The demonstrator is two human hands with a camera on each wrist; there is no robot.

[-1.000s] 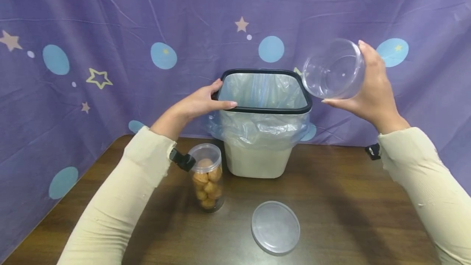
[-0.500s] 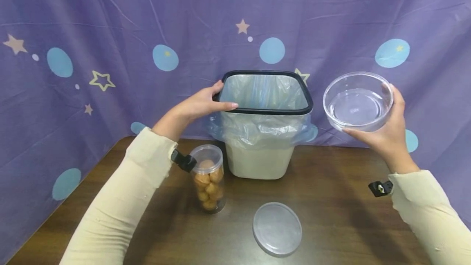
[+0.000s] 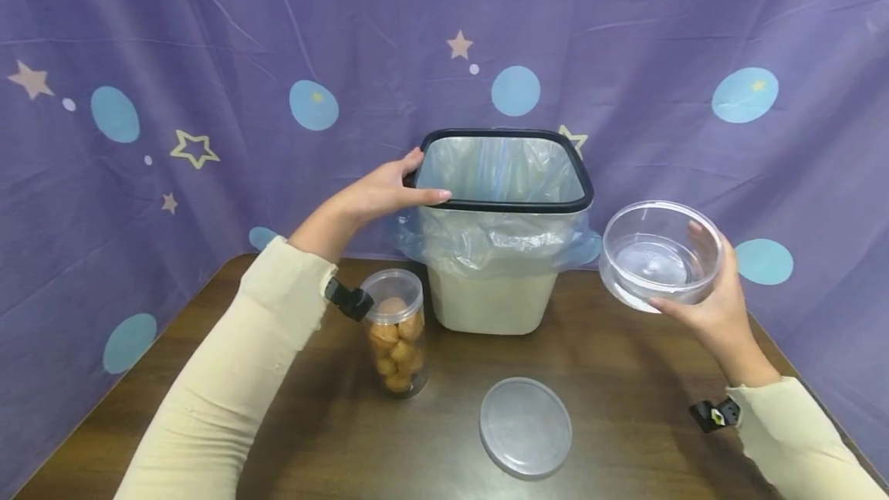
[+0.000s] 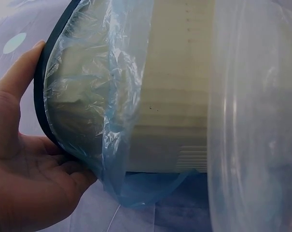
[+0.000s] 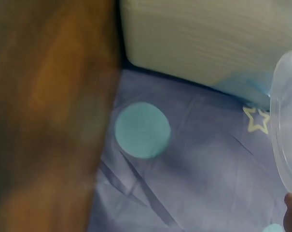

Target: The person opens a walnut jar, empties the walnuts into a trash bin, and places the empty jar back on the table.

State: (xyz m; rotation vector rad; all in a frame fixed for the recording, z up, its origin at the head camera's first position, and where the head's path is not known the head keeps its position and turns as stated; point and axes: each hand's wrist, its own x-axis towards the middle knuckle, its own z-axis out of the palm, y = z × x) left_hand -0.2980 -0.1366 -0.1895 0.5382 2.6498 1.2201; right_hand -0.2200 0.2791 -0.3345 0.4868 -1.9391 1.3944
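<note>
Fingers of the left hand (image 3: 378, 195) are curling over the black rim of the cream plastic waste bin lined with a clear bag (image 3: 486, 303), which is standing at the back of the dark wooden table (image 3: 639, 400). Right hand (image 3: 715, 307) is gripping an empty clear round plastic bowl (image 3: 660, 253) upright in the air, to the right of the bin. Clear round lid (image 3: 525, 427) is lying flat beside a lidded clear jar of golden snacks (image 3: 394, 330).

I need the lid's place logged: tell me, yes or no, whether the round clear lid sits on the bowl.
No: the round clear lid lies flat on the brown table, apart from the clear bowl held up in the right hand.
</note>
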